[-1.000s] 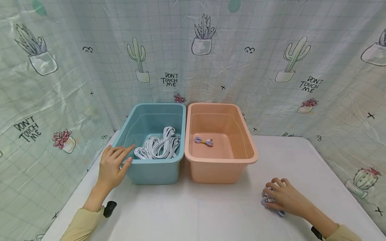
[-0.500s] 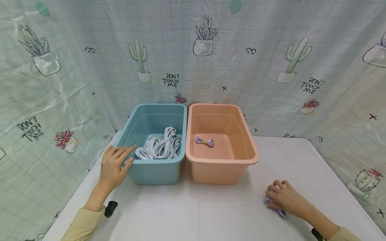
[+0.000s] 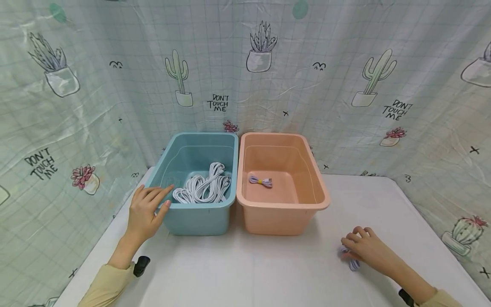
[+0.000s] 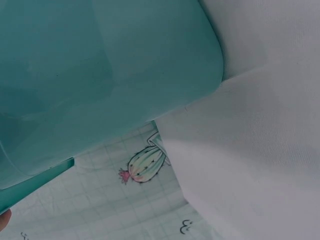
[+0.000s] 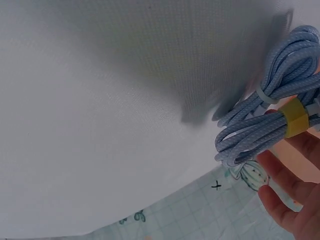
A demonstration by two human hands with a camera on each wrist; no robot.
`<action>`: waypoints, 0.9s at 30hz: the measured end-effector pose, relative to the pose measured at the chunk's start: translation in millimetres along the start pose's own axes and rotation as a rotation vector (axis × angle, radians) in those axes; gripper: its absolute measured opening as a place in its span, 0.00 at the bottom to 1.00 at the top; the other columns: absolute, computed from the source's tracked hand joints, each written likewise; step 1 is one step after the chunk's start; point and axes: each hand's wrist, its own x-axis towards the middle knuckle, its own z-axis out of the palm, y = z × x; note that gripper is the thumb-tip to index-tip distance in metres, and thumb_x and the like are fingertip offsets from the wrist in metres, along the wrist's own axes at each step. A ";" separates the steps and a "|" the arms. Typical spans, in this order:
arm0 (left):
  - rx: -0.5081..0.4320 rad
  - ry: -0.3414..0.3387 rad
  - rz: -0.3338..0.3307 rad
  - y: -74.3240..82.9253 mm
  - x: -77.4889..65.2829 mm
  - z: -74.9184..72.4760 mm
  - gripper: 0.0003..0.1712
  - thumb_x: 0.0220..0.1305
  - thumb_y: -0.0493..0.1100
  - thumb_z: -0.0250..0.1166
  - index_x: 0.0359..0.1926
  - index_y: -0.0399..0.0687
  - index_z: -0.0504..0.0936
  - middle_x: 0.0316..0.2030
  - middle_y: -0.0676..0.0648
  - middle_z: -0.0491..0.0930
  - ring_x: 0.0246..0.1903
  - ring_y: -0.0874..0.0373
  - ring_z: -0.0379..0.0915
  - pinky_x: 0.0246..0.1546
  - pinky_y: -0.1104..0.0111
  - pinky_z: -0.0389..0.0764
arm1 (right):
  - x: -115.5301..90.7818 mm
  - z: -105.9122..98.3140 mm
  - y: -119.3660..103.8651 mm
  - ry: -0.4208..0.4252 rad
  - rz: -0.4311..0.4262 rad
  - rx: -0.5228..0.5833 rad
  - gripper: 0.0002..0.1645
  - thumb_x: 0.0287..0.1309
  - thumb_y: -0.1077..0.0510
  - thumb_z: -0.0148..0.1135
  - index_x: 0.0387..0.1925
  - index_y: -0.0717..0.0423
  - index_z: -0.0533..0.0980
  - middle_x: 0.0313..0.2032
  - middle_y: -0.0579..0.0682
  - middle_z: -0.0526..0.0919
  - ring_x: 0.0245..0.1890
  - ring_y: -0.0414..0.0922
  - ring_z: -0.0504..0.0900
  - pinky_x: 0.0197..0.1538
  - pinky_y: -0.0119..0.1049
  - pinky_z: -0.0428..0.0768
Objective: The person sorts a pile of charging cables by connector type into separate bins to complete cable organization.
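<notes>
My right hand (image 3: 370, 251) holds coiled braided cable (image 3: 353, 264) low over the white table at the right. In the right wrist view, two loops of this lilac-grey cable (image 5: 285, 80) lie together, one with a white tie and one with a yellow band (image 5: 295, 117); curled fingers (image 5: 282, 175) show behind them, and the thumb is hidden. My left hand (image 3: 143, 213) rests at the left front corner of the blue bin (image 3: 199, 205), fingers fairly straight over its rim. A fingertip (image 4: 4, 220) touches the rim in the left wrist view.
Several white cables (image 3: 203, 187) lie heaped in the blue bin. Right beside it stands an orange bin (image 3: 284, 206) holding one lilac USB cable (image 3: 261, 181) with a yellow band. A printed curtain (image 3: 245, 85) hangs behind the table (image 3: 268, 273).
My right hand has shifted slightly right and away from me, and the cable has moved along with it, less of it showing. The left hand stays at the blue bin.
</notes>
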 end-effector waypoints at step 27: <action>-0.001 0.011 -0.002 -0.3 -0.6 1.3 0.24 0.62 0.55 0.48 0.48 0.45 0.79 0.36 0.39 0.81 0.42 0.44 0.70 0.57 0.41 0.55 | 9.5 -14.8 20.6 0.179 -0.014 -0.014 0.23 0.56 0.34 0.30 0.30 0.39 0.69 0.22 0.36 0.71 0.31 0.44 0.71 0.32 0.46 0.71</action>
